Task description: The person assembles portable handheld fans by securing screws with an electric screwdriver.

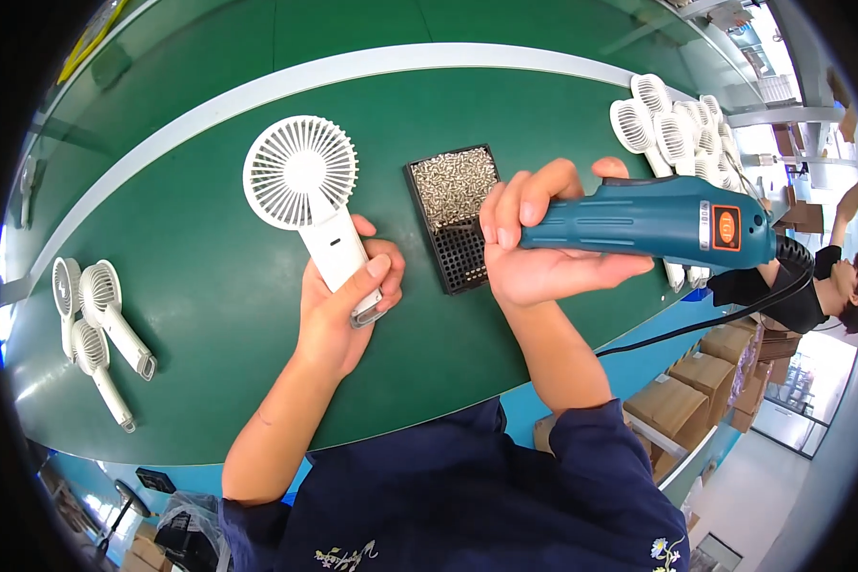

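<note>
My left hand (353, 286) is closed around the handle of a white handheld fan (338, 250), its round grille turned up and away from me over the green table. In my right hand (553, 229) is a teal electric screwdriver (629, 219), gripped along its body with the corded end pointing right. The tool's tip is hidden behind my fingers. Between the two hands lies a black screw tray (460, 255), with loose small silver screws (458, 186) heaped in its far part and a grid of holes in its near part.
Three white fans (93, 315) lie at the table's left. A pile of white fans (677, 133) sits at the far right. A black cord (725, 315) trails from the screwdriver. Cardboard boxes (677, 405) stand beyond the right edge, near another person (820, 291).
</note>
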A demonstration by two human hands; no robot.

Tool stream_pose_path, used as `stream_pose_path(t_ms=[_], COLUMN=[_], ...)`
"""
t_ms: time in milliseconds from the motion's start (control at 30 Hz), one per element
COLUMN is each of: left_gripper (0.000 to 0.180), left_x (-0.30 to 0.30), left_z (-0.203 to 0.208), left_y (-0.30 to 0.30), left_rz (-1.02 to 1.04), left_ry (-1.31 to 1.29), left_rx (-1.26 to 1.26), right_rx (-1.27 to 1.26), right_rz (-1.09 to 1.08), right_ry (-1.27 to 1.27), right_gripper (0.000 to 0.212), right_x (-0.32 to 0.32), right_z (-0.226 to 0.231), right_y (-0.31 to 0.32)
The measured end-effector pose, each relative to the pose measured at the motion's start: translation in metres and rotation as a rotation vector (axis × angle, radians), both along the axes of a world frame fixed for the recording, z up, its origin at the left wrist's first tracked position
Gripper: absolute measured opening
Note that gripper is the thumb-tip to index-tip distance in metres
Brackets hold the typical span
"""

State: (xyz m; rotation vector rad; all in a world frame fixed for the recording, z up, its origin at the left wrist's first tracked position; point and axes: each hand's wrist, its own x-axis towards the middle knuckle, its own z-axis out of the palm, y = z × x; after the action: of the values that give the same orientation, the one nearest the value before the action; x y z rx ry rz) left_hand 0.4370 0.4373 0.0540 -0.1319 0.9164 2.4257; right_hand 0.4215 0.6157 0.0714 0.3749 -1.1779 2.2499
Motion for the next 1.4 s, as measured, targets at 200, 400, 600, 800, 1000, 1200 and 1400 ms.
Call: stream_pose_path(t_ms=[200, 400, 600, 800, 1000, 1200, 1400], left_gripper=[0.029, 0.022, 0.029, 0.037, 0.039, 0.037, 0.034], left_x=[-0.002, 0.000, 0.002, 0.003, 0.006, 0.008, 0.008], left_z=[-0.001, -0.003, -0.003, -0.004, -0.005, -0.001, -0.001], left_y=[0.002, 0.001, 0.002, 0.005, 0.010, 0.010, 0.009], left_rz=[0.004, 0.017, 0.034, -0.009, -0.035, -0.028, -0.024], left_ry=[-0.004, 0.012, 0.032, 0.134, 0.234, 0.165, 0.246], left_rx=[-0.016, -0.040, -0.049, -0.136, -0.183, -0.205, -0.331], right_rx=[0.013, -0.109, -0.119, -0.205, -0.207, -0.179, -0.203], right_rz=[-0.020, -0.022, 0.077, 0.130, 0.167, 0.193, 0.189], right_ry=[-0.013, -0.015, 0.075, 0.077, 0.085, 0.092, 0.029], right_gripper=[0.079, 0.086, 0.083, 0.078, 0.073, 0.071, 0.073], right_x=[-0.003, -0.006, 0.010, 0.019, 0.016, 0.017, 0.018], right_z=[-0.007, -0.002, 0.016, 0.031, 0.029, 0.025, 0.023], right_y=[0.001, -0.007, 0.001, -0.001, -0.003, -0.003, -0.005])
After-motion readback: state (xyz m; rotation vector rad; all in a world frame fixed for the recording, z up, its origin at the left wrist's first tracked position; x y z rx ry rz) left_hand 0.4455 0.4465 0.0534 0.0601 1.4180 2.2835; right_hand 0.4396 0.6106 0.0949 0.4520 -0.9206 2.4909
